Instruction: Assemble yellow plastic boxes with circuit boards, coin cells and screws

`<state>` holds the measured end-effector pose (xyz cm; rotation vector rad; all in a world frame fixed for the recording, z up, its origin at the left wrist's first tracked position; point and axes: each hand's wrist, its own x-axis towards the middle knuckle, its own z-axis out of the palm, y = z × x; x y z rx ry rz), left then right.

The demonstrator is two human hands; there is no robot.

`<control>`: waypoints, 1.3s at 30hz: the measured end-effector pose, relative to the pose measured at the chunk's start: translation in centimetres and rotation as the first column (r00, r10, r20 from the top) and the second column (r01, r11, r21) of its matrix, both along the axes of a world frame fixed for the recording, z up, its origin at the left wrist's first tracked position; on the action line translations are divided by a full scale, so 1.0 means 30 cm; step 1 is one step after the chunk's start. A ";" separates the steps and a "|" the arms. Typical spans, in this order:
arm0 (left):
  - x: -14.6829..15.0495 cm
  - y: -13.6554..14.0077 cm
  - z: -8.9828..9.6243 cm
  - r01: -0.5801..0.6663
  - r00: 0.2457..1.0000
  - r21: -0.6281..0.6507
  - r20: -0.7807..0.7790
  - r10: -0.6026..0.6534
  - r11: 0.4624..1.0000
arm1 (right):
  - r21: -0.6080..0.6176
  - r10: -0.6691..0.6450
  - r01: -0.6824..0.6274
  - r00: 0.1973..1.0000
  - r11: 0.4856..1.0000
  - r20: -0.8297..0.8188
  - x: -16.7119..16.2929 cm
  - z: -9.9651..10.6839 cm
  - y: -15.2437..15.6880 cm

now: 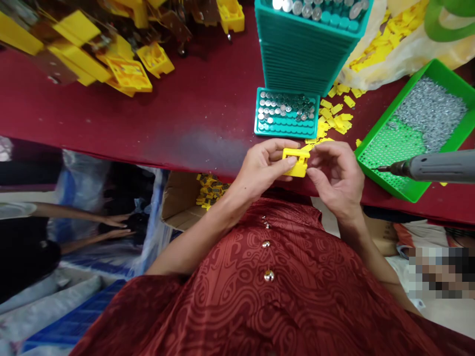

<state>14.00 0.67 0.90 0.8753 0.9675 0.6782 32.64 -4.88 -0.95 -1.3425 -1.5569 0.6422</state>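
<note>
My left hand (260,165) is closed on a small yellow plastic housing (297,170), thumb on its face and fingers behind. The housing has rectangular openings along its upper side. Close to its right edge is my right hand (337,178), fingers curled and thumb apart from them, with nothing visible between; whether the fingertips touch the housing I cannot tell. Just beyond both hands lies a teal tray (287,129) with rows of round silver coin-like discs, some slots bare. Loose yellow plastic pieces (336,121) are scattered beside the tray.
Behind stands a tall stack of teal trays (300,54). A green basket (411,190) of small metal screws sits right, with a grey power screwdriver (441,165) above it. Yellow assemblies (129,74) crowd the back left. A carton (181,202) is below the table edge; another person's hands (118,225) show left.
</note>
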 end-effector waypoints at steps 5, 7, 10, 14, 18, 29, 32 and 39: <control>0.004 -0.009 0.002 -0.005 0.999 0.012 0.054 0.004 1.000 | 0.075 0.061 -0.075 0.984 0.994 0.169 0.000 -0.009 0.011; 0.006 -0.012 0.005 -0.020 0.996 -0.004 0.090 0.020 1.000 | 0.103 0.015 -0.032 0.987 0.994 0.158 0.000 -0.011 0.013; 0.008 -0.011 0.005 -0.017 0.990 0.002 0.142 0.017 1.000 | 0.130 -0.020 0.002 0.991 0.991 0.132 0.000 -0.007 0.010; 0.006 -0.005 0.009 0.018 0.989 0.104 0.145 -0.033 0.994 | 0.219 -0.055 0.019 0.986 0.975 0.156 -0.008 0.004 -0.004; 0.000 -0.012 0.018 0.011 0.978 0.194 0.203 -0.052 0.981 | 0.297 -0.142 0.084 0.974 0.951 0.179 -0.014 0.009 -0.025; -0.021 -0.009 0.011 0.177 0.984 0.808 -0.158 -0.083 0.563 | 0.394 -0.119 -0.003 0.950 0.919 0.287 0.004 0.036 -0.034; -0.027 -0.010 0.026 0.219 0.969 0.837 -0.247 -0.012 0.502 | 0.314 -0.113 0.046 0.974 0.948 0.197 0.000 0.039 -0.054; 0.000 -0.017 0.056 0.232 0.956 0.782 -0.293 0.012 0.578 | 0.272 -0.071 0.093 0.993 0.958 -0.089 -0.006 -0.003 -0.032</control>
